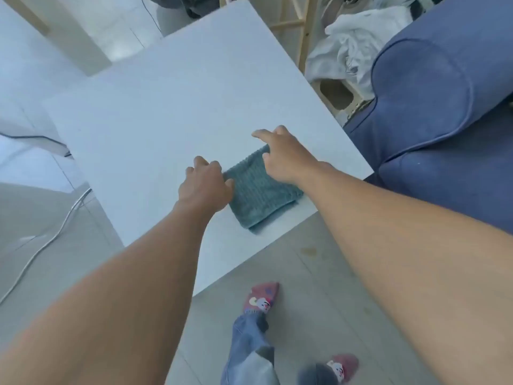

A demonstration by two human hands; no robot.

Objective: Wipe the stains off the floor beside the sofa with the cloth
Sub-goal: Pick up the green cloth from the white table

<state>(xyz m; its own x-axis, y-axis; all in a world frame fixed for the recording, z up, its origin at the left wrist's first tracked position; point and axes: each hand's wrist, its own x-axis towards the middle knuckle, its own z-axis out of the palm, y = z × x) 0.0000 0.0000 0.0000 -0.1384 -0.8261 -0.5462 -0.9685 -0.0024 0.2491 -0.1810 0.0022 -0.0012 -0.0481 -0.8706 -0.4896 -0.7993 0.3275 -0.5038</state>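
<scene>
A folded teal cloth [259, 194] lies on the white table [172, 107], near its front right corner. My left hand [206, 186] rests at the cloth's left edge, fingers curled against it. My right hand [286, 155] lies over the cloth's far right corner, index finger stretched out and thumb touching the fabric. Whether either hand has closed on the cloth is unclear. A faint yellowish stain [309, 250] marks the grey floor beside the blue sofa [444, 112].
My feet in red slippers [262, 297] stand on the floor by the table's front edge. A white cable [44, 245] runs across the floor at left. White crumpled fabric [355, 43] and a wooden frame [302, 29] sit behind the sofa.
</scene>
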